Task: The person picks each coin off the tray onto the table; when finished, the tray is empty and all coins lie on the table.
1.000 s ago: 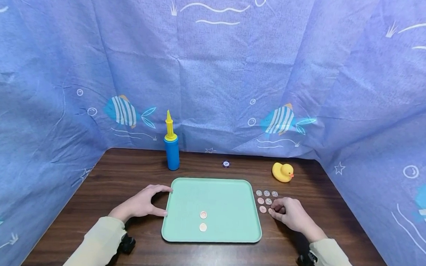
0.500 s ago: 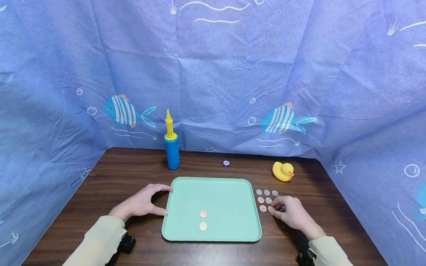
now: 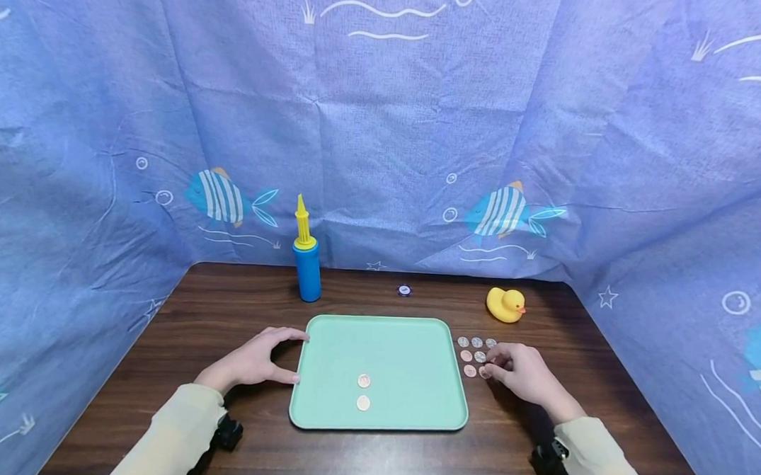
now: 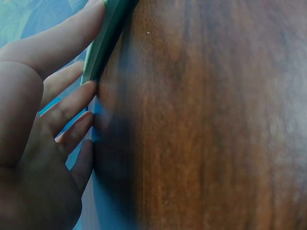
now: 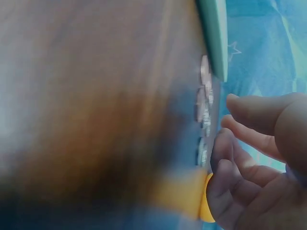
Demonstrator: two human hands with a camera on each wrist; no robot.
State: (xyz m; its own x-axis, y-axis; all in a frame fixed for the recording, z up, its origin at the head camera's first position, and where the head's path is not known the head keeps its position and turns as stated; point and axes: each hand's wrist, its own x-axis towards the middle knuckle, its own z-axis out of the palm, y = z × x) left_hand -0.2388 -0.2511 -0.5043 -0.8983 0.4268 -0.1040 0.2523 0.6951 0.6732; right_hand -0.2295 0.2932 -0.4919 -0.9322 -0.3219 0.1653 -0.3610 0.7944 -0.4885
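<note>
My left hand (image 3: 257, 360) rests at the left rim of the pale green tray (image 3: 414, 352), its thumb and fingertips spread along the edge. In the left wrist view those fingers (image 4: 72, 112) look nearly straight. Two copper-coloured coins, an upper coin (image 3: 364, 381) and a lower coin (image 3: 363, 403), lie on the tray. Right of the tray, several coins lie in short rows: silver ones such as the corner coin (image 3: 463, 342), and copper ones (image 3: 469, 371). Over the front right coin (image 3: 484, 372) hovers my right hand (image 3: 524, 375), nothing visible between its parted thumb and forefinger.
Behind the tray stands a blue and yellow hand pump (image 3: 307, 270). A poker chip (image 3: 404, 290) lies near the table's back edge. A yellow rubber duck (image 3: 506, 304) sits behind the coins. Blue fish-print cloth (image 3: 385, 124) surrounds the dark wooden table (image 3: 371, 460).
My right hand has shifted slightly away from me, and its fingertips have drawn back from the front right coin, which shows more fully. The left hand and the tray keep their places.
</note>
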